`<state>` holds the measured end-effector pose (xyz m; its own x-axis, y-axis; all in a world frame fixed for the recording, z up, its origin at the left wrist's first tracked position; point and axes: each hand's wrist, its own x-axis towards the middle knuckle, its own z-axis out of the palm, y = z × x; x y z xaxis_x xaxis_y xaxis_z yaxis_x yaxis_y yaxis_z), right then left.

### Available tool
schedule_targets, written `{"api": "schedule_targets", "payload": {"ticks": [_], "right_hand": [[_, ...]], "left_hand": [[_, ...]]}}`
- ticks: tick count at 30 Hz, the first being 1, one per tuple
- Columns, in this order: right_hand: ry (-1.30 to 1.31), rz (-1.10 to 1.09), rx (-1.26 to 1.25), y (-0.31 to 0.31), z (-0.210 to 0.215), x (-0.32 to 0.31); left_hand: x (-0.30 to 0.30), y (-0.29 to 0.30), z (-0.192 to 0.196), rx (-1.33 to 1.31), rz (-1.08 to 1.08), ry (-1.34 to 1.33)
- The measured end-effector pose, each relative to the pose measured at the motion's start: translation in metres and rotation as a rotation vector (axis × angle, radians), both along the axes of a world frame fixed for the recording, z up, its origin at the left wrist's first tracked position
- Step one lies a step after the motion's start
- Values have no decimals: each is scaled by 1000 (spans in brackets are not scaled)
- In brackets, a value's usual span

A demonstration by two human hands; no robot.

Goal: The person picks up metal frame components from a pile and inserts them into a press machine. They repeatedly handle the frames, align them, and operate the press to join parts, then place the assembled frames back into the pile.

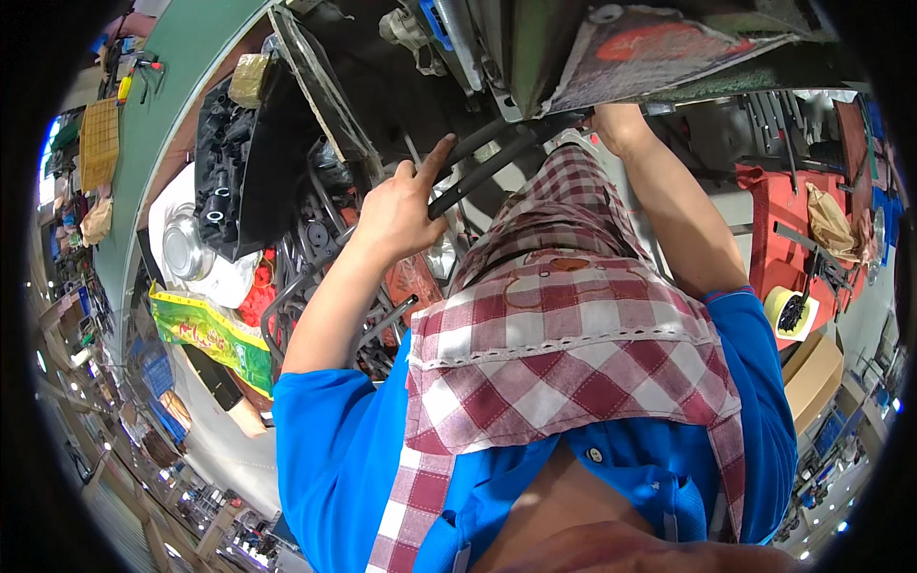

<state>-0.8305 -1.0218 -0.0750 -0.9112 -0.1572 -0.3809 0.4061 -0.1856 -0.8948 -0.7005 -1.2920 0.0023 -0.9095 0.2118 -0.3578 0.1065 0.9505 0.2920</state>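
Note:
My left hand [401,205] is at the near left end of a pair of black metal tubes [487,170]. Its index finger stretches along the upper tube, and the other fingers close around the end, partly hidden. The tubes slant up to the right, under the edge of a dark green machine [531,67]. At their far end is my right hand [619,126], mostly covered by the machine's edge, so its fingers do not show.
To the left, a black bin [272,181] holds black parts beside bent metal tubes [320,244] and a yellow-green bag [215,334]. A red-covered surface [772,224] on the right carries a yellow-rimmed container [791,313]. A cardboard box [814,382] stands below it.

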Motion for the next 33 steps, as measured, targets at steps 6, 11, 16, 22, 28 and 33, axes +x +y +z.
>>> {"api": "schedule_targets", "payload": {"ticks": [6,11,16,22,28,33], "right_hand": [[-24,-52,110,3,-34,-16],[10,66,40,-2,-13,-10],[55,-18,4,-3,9,-8],[167,-102,-72,33,33,24],[468,296,57,86,62,55],[305,106,97,97,58,56]], "left_hand": [[0,1,0,-6,12,-8],[0,0,4,-11,20,2],[-3,3,25,-18,46,-33],[19,31,21,161,54,-12],[26,28,15,-25,-93,346],[30,48,17,122,-26,182]]}}
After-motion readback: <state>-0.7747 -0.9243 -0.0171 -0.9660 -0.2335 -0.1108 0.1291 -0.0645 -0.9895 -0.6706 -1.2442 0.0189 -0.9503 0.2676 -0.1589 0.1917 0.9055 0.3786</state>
